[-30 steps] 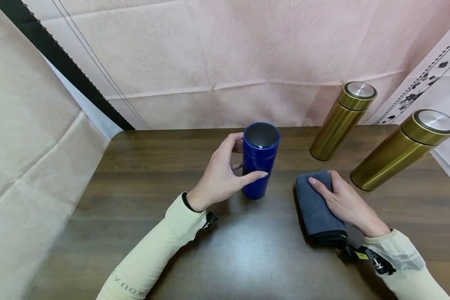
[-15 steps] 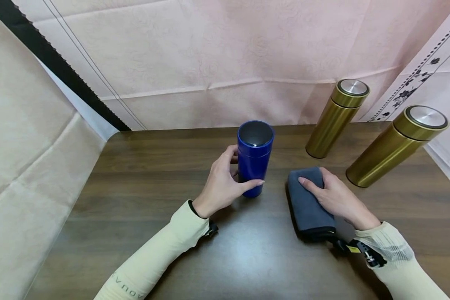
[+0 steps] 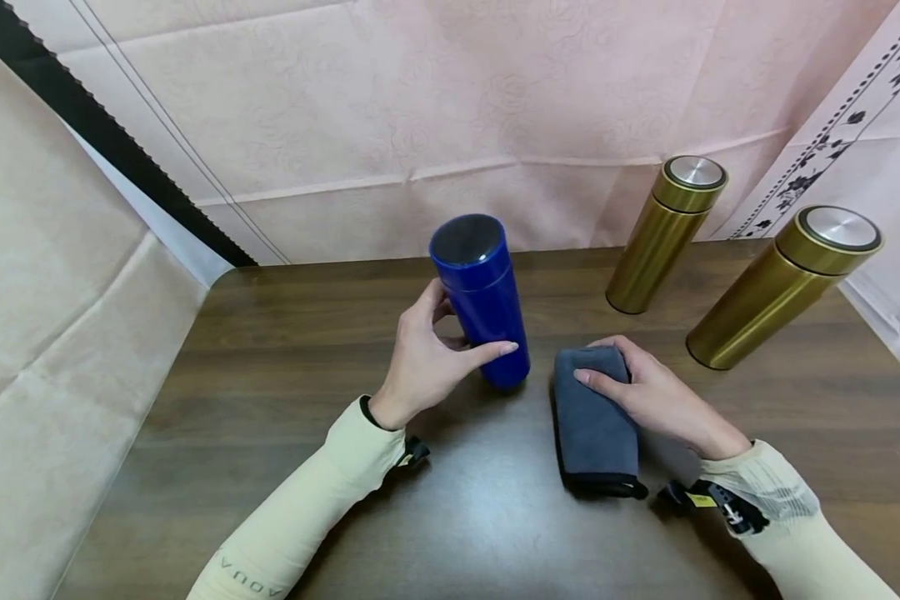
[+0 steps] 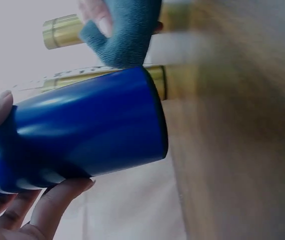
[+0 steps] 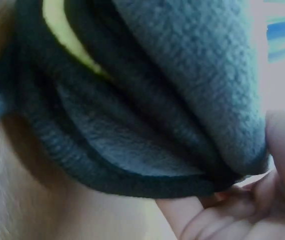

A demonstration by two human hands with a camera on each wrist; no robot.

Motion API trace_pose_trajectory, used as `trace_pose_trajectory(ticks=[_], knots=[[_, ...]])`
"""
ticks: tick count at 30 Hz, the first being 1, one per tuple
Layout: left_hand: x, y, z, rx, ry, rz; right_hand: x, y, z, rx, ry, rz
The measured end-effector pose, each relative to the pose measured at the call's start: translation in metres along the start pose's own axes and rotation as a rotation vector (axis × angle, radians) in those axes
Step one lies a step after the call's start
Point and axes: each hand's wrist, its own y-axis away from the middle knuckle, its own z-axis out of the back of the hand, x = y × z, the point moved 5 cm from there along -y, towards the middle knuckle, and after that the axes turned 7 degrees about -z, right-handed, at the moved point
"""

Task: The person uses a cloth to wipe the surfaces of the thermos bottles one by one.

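Observation:
My left hand [image 3: 427,358] grips a blue tumbler [image 3: 487,312] with a dark top, thumb on the near side and fingers behind. The tumbler leans to the left; in the left wrist view its dark-rimmed base [image 4: 157,117] appears off the wooden surface. To its right, my right hand [image 3: 656,396] holds a folded grey-blue cloth [image 3: 594,425] with black edging, thumb on top. In the right wrist view the folds of the cloth [image 5: 197,75] fill most of the picture, with a yellow strip between them, and the fingers lie underneath.
Two gold flasks with silver lids, a farther one [image 3: 663,237] and a nearer one [image 3: 780,292], stand at the right of the wooden table [image 3: 285,333]. Pale cloth [image 3: 390,100] hangs behind the table's back edge. Small camera straps sit on both wrists.
The blue tumbler has gone from upright to tilted left in my left hand, its top rising and swinging left. My right hand and the cloth have shifted left, towards the tumbler.

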Motion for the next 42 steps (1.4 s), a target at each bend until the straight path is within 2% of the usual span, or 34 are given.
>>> trace_pose_trajectory(ticks=[5,10,21,27,33,37,42], knots=[[-0.011,-0.006,0.011,-0.051,0.113,-0.029,0.008,0.0,-0.007,0.003,-0.071,0.112],[-0.017,-0.01,0.021,-0.1,0.217,-0.015,0.015,0.002,-0.011,-0.057,-0.086,0.206],[-0.02,-0.011,0.024,-0.15,0.284,0.002,0.029,0.012,-0.021,-0.078,-0.236,0.34],[-0.015,-0.01,0.025,-0.168,0.321,0.053,0.035,0.016,-0.022,-0.134,-0.285,0.401],[-0.014,-0.009,0.025,-0.162,0.363,0.084,0.039,0.019,-0.022,-0.218,-0.333,0.446],[-0.015,-0.008,0.025,-0.152,0.383,0.112,0.039,0.021,-0.02,-0.27,-0.359,0.446],[-0.015,-0.007,0.022,-0.145,0.387,0.134,0.037,0.021,-0.019,-0.313,-0.356,0.381]])
